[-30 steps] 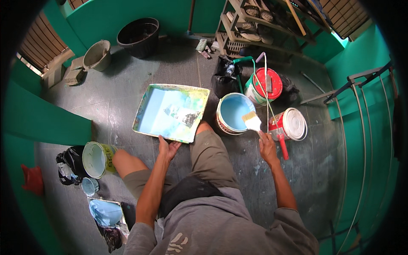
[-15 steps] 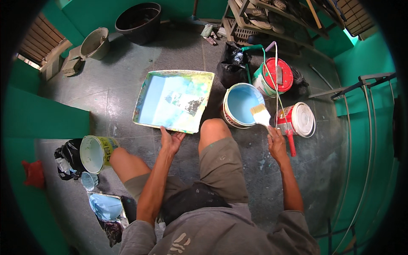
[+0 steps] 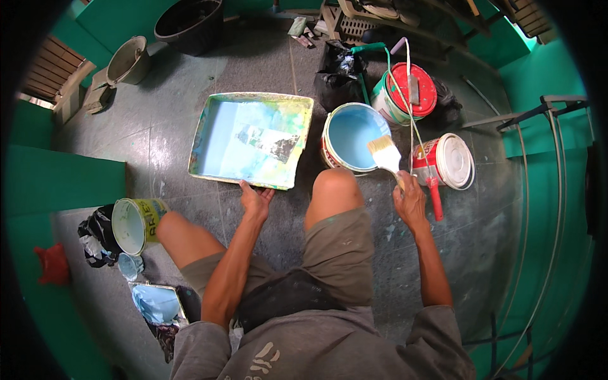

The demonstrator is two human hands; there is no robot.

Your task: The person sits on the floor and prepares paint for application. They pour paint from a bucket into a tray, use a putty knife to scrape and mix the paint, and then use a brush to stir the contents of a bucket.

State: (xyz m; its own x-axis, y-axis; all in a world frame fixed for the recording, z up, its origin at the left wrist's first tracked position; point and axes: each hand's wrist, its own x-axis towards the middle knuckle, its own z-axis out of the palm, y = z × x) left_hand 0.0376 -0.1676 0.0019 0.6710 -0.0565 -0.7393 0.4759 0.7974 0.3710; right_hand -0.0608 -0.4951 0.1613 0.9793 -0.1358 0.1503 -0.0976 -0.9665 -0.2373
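My left hand [image 3: 255, 201] grips the near rim of a paint tray [image 3: 296, 120], thumb over the edge and fingers beneath. Light blue paint covers the tray's left part, and its right part is stained yellow and green. In my right hand [image 3: 410, 199] is a paintbrush [image 3: 385, 154] with a white ferrule and pale bristles. The fingers close round its handle. Its bristles hang over the right side of an open bucket [image 3: 328, 147] with light blue paint inside; whether they touch the rim, I cannot tell.
Behind the open bucket stands a red-lidded bucket [image 3: 419, 95], with paint rollers [image 3: 436, 199] leaning across it. A white-lidded red pail [image 3: 455, 161] lies to the right. A yellow bucket [image 3: 130, 228] and a small blue cup [image 3: 131, 266] sit by my left knee. Metal railings [image 3: 557, 152] border the right.
The whole view has shifted, so most things appear slightly higher and further left. My right knee has swung a little to the right. Both hands keep their holds.
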